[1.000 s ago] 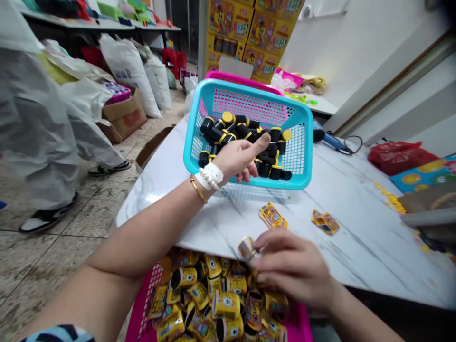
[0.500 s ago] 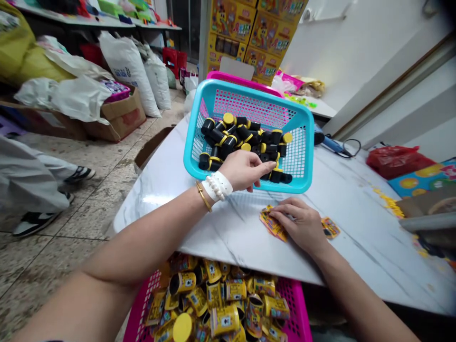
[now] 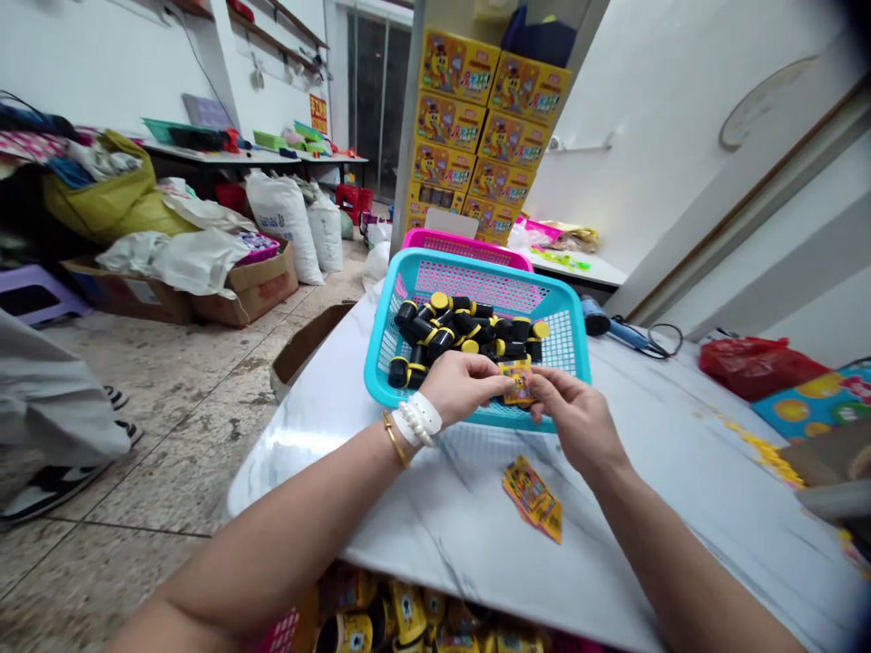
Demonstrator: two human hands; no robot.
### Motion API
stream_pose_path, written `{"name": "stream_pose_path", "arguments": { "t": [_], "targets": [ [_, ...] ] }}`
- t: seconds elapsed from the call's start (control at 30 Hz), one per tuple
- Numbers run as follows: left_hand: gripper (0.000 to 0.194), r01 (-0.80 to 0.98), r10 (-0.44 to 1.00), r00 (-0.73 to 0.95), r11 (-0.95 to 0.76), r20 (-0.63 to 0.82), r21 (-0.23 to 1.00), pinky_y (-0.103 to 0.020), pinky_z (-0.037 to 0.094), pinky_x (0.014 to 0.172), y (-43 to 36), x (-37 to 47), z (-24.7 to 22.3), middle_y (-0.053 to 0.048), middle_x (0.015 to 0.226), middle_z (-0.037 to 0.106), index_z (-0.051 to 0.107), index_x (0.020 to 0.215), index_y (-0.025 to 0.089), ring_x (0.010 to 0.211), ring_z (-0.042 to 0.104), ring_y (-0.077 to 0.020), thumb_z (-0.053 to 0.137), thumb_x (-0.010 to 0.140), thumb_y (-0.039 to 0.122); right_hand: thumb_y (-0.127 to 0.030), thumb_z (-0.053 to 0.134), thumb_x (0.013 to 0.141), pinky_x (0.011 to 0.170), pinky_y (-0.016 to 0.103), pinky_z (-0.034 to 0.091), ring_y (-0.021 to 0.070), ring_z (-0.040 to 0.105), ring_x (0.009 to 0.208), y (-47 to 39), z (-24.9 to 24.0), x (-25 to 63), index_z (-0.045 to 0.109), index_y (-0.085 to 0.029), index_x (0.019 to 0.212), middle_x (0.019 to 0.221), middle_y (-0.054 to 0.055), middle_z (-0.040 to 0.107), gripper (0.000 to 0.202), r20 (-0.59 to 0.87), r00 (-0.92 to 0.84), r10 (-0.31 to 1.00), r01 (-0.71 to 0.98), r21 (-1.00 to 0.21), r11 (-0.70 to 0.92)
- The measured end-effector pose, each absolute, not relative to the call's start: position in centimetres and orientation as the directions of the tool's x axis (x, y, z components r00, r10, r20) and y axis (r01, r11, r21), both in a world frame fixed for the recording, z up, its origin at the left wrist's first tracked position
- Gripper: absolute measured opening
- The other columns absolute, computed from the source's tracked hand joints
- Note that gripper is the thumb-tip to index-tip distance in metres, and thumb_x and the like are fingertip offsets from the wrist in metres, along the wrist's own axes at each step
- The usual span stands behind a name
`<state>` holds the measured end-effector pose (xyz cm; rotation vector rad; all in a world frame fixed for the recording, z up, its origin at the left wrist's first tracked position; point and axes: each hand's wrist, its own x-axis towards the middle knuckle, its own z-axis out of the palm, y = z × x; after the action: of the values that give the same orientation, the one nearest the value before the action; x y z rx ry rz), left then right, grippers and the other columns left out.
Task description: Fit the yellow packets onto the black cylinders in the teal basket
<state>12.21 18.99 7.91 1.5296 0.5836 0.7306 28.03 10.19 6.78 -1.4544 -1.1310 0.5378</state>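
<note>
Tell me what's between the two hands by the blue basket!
The head view shows a small yellow label, its edges held by the left hand and right hand.

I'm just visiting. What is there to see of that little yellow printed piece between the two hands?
The yellow printed piece is small and roughly rectangular, with a multicoloured pattern too fine to make out. It looks thin, like film or card; I can't tell which. The left hand has its left edge, the right hand its right, so it spans between them, a printed face showing. It appears against the near side of the turquoise basket; whether they touch is unclear.
</note>
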Motion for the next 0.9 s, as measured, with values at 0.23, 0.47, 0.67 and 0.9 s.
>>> {"name": "stream_pose_path", "arguments": {
  "t": [0.23,0.47,0.67,0.9],
  "targets": [
    [0.027,0.015,0.869,0.455,-0.224,0.193,0.974,-0.020,0.036,0.047,17.7,12.6,7.7,0.002,0.052,0.055,0.067,0.072,0.016,0.046,0.046,-0.0088,0.061,0.082,0.040,-0.052,0.069,0.081,0.042,0.022,0.029,0.0081,0.038,0.044,10.6,5.8,28.4,0.059,-0.017,0.062,0.049,-0.004,0.048,0.042,0.284,0.540,0.792,0.315,-0.941,0.122],
    [0.032,-0.025,0.873,0.446,-0.208,0.197,0.978,-0.021,0.038,0.046,16.5,12.9,7.7,-0.001,0.057,0.062,0.071,0.073,0.016,0.050,0.050,-0.0105,0.064,0.081,0.046,-0.052,0.063,0.086,0.044,0.024,0.036,0.0109,0.044,0.047,9.1,5.8,27.3,0.060,-0.018,0.059,0.050,-0.002,0.051,0.044,0.448,0.553,0.702,0.492,-0.856,0.158],
    [0.030,-0.073,0.860,0.494,-0.104,0.127,0.992,-0.021,0.041,0.047,16.3,13.1,7.8,-0.003,0.063,0.067,0.075,0.077,0.015,0.056,0.057,-0.0128,0.070,0.075,0.045,-0.046,0.063,0.088,0.049,0.025,0.042,0.0125,0.050,0.051,8.7,5.7,26.4,0.068,-0.018,0.068,0.056,-0.001,0.057,0.034,0.537,0.508,0.674,0.553,-0.803,0.224],
    [0.040,-0.162,0.933,0.337,-0.072,0.124,0.984,-0.019,0.043,0.048,17.2,13.2,7.5,0.000,0.075,0.066,0.069,0.096,0.015,0.052,0.054,-0.0069,0.081,0.065,0.037,-0.036,0.061,0.091,0.060,0.027,0.046,0.0147,0.058,0.062,9.0,4.6,26.3,0.068,-0.019,0.071,0.067,0.002,0.066,0.027,0.635,0.370,0.678,0.697,-0.672,0.249]
  ]
}}
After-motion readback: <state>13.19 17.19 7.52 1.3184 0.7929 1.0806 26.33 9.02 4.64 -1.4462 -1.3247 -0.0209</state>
